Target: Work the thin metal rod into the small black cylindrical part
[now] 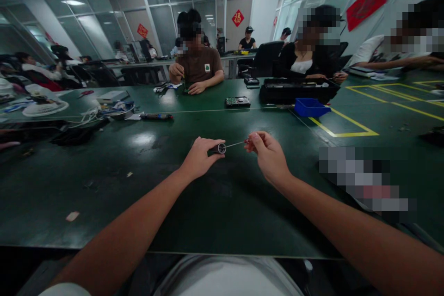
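Above the green table, my left hand [200,156] grips a small dark cylinder [220,149] between thumb and fingers, its pale round end facing me and to the right. My right hand [268,151] pinches the reddish handle of what looks like a thin screwdriver [235,144]. Its slender metal shaft runs left to the cylinder's round end. Whether the tip sits inside the cylinder or only touches its end I cannot tell. My left palm and fingers cover most of the cylinder's body.
Across the green table [138,203] lie a hard drive [237,101], a blue bin [311,107], a black tray [298,92] and a dark tool [156,116]. Cables and parts [116,107] lie left. Co-workers sit opposite. A blurred-out object [357,175] lies right.
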Available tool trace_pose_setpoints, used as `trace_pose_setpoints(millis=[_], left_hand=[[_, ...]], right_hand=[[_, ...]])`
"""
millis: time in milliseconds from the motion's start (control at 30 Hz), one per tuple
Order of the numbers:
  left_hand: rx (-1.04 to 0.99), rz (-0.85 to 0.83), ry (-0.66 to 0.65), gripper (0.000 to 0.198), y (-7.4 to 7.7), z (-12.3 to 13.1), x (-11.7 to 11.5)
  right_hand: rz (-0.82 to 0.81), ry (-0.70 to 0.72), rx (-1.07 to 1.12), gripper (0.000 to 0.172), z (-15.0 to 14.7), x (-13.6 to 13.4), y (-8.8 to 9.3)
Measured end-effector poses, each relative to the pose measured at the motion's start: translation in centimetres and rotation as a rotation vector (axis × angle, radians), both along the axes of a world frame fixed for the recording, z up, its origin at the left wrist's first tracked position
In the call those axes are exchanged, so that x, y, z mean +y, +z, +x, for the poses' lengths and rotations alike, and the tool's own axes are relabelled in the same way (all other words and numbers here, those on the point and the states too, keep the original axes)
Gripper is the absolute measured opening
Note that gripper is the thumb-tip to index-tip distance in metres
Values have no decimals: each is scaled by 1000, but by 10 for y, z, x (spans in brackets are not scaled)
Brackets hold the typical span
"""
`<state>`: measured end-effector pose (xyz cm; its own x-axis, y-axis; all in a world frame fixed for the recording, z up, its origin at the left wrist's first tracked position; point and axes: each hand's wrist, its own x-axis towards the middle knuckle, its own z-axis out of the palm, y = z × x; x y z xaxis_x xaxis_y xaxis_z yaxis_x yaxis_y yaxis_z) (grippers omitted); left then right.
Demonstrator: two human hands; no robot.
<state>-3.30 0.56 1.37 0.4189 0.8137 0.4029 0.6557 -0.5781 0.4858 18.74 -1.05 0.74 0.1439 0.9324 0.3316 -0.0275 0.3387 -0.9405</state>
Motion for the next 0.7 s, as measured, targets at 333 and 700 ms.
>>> trace_pose_setpoints(millis=[333, 700], left_hand=[[13, -20, 17, 40, 1, 1, -3], [44, -21, -26, 23, 0, -1, -1]], right_hand=[[36, -84, -345, 30, 2, -15, 20], [146, -8, -620, 16, 3, -21, 20]])
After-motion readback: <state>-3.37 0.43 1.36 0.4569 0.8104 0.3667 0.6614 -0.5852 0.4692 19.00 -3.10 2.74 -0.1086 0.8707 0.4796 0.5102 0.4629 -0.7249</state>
